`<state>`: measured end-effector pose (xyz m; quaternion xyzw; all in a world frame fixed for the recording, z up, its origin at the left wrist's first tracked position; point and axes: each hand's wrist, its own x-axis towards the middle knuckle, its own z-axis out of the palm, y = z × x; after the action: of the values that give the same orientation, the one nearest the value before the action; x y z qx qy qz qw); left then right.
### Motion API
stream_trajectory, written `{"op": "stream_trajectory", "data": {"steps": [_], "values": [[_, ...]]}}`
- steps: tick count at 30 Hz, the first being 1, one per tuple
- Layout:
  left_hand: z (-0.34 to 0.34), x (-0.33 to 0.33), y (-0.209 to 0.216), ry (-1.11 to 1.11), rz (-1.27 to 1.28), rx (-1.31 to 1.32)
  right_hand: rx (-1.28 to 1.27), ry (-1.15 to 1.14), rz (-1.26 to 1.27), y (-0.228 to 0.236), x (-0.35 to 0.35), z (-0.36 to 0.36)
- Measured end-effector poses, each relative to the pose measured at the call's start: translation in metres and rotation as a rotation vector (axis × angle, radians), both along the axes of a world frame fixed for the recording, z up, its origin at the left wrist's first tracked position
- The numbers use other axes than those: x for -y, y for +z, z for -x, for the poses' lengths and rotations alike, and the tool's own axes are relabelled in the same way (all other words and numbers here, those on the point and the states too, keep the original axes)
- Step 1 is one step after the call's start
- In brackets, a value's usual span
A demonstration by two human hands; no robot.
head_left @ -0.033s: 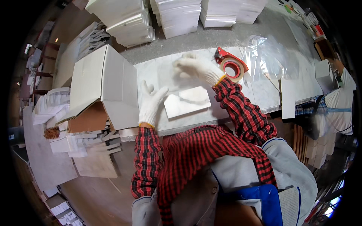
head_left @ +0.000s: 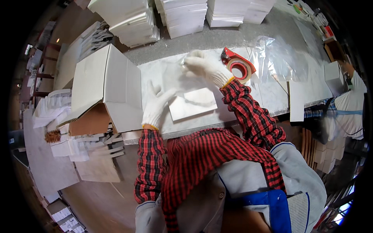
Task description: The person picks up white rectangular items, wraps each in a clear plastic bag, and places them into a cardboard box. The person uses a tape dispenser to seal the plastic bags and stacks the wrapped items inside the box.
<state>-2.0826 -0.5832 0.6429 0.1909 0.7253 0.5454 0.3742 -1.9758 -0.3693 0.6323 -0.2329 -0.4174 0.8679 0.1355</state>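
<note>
A white rectangular panel [head_left: 193, 104] lies tilted on the pale marble-like worktop in front of me. Left of it, my left hand [head_left: 157, 101], in a white knitted glove, is open, thumb apart and fingertips by the panel's upper left corner. Beyond the panel, my gloved right hand [head_left: 204, 66] has its fingers curled together on what looks like a clear plastic bag [head_left: 173, 75], a faint film spreading between the hands. The bag's edges are hard to make out. A red tape dispenser [head_left: 240, 68] with a roll of clear tape lies just right of my right hand.
An open white cardboard box [head_left: 122, 85] stands at the left. Stacks of white panels [head_left: 182, 17] line the far side. More clear plastic bags [head_left: 276, 60] lie on the right, near a narrow white strip [head_left: 297, 101]. Another person [head_left: 345, 112] is at the right edge.
My right hand has shifted very slightly away and to the right. Otherwise the scene looks the same.
</note>
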Motion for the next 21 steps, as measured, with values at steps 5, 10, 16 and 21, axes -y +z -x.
{"op": "stream_trajectory", "data": {"steps": [5, 10, 16, 21], "values": [[0.016, -0.022, -0.010, -0.160, -0.119, -0.214, -0.160, -0.157, -0.228, 0.047, 0.006, -0.022], [0.009, -0.019, 0.028, 0.058, -0.440, -0.049, -0.249, -0.268, -0.401, 0.081, 0.025, -0.049], [-0.032, 0.050, 0.038, -0.022, -0.258, -0.417, -0.017, -0.026, -0.464, 0.107, 0.062, -0.124], [-0.045, 0.099, 0.008, -0.503, -0.160, -0.959, 0.245, 0.512, -0.686, 0.049, 0.108, -0.159]]}}
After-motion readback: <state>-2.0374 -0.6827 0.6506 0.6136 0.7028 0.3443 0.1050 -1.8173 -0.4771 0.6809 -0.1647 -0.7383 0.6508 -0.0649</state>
